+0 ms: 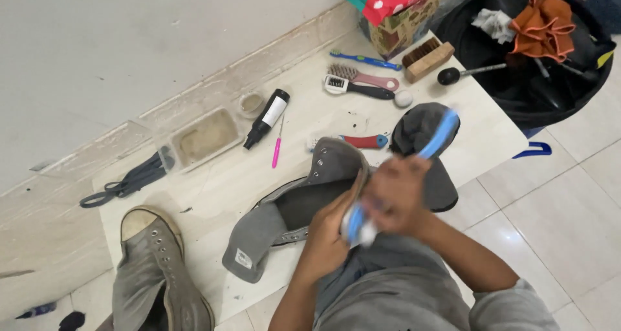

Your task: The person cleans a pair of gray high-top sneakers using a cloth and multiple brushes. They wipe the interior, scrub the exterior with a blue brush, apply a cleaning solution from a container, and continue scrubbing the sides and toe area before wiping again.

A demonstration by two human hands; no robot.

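Head view: at six o'clock, near my lap, my left hand (326, 231) clasps the grey high-top shoe (304, 205) by its side. My right hand (396, 192), blurred, is closed round a blue-handled brush (435, 138) just beside it. The second shoe (155, 276) lies at eight o'clock.

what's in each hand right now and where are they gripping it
The right hand grips a blue brush around the middle of its handle, though motion blur hides the fingers. The left hand holds the grey high-top shoe by its side.
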